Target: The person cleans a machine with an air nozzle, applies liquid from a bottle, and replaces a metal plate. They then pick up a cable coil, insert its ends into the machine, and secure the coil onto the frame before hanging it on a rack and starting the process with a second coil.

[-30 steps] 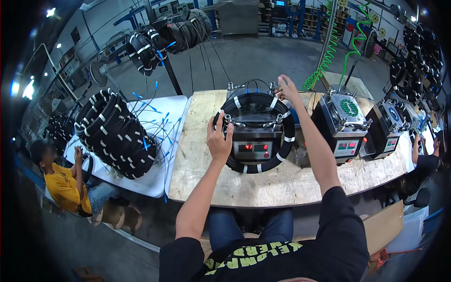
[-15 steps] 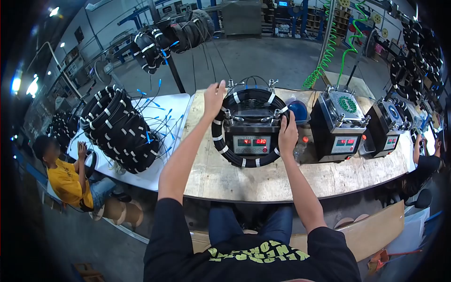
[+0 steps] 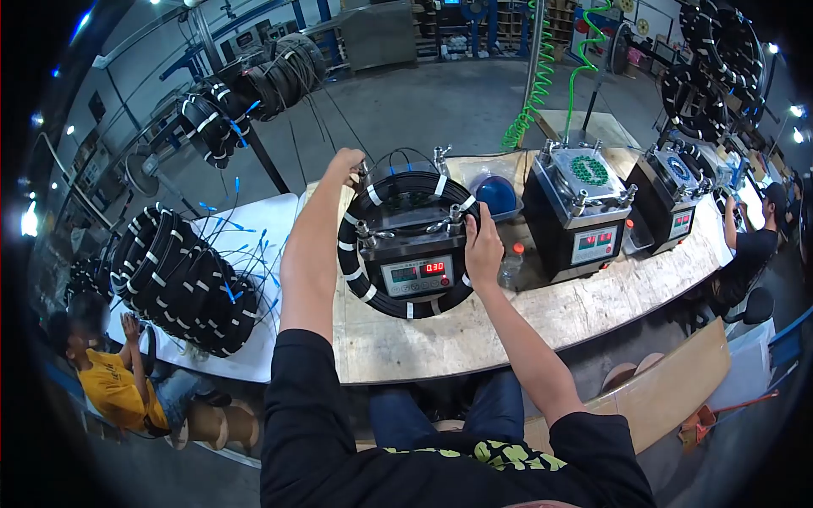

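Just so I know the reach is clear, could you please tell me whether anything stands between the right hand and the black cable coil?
Nothing visible does: the right hand is against the right side of the black cable coil. The orange-capped bottle stands to the hand's right, not between them.

Smooth plastic-looking coil (image 3: 389, 305), shiny metal fittings (image 3: 455, 217), wooden tabletop (image 3: 423, 351)
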Tool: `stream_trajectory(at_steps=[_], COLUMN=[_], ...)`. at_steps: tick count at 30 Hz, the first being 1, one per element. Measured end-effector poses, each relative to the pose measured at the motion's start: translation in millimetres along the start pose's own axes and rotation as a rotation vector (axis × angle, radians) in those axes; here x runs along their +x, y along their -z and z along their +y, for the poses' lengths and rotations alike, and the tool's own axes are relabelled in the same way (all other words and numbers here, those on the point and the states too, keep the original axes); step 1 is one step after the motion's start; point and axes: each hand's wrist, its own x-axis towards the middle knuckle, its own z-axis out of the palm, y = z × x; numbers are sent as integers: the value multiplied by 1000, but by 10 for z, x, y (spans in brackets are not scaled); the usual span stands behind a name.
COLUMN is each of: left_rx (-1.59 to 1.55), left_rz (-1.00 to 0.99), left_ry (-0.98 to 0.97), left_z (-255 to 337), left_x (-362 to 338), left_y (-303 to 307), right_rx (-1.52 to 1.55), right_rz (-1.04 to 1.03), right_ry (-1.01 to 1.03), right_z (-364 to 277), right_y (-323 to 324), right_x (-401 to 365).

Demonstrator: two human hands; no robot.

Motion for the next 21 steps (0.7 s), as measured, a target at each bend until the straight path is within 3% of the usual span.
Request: stream_trajectory(at_steps=[2, 4, 6, 8, 10, 13, 16, 19, 21], left_rx=[-464, -540, -653, -795, -1219, -907, -733, -1072, -1012], left_rz=[-56, 81, 65, 226, 111, 268, 252, 137, 176], left_ry=[120, 103, 3, -212, -235, -56, -478, -289, -219], left_z=[-310, -371, -346, -595, -604, -532, -784, -622, -487], left_x=[173, -67, -514, -265, -220, -343, 40, -213, -370], left_y=[130, 86, 23, -200, -253, -181, -283, -282, -268], right_rx=[9, 12, 41, 107, 130, 148, 160, 150, 144], right_rz=[16, 36, -5, -57, -39, -30, -34, -41, -38], right_ry=[19, 29, -10, -87, -74, -68, -65, -60, -59], right_z=[-24, -27, -20, -86, -77, -102, -104, -57, -29], right_y=[-4, 2, 3, 55, 49, 53, 60, 30, 20], right_x=[20, 13, 11, 19, 21, 29, 19, 20, 27])
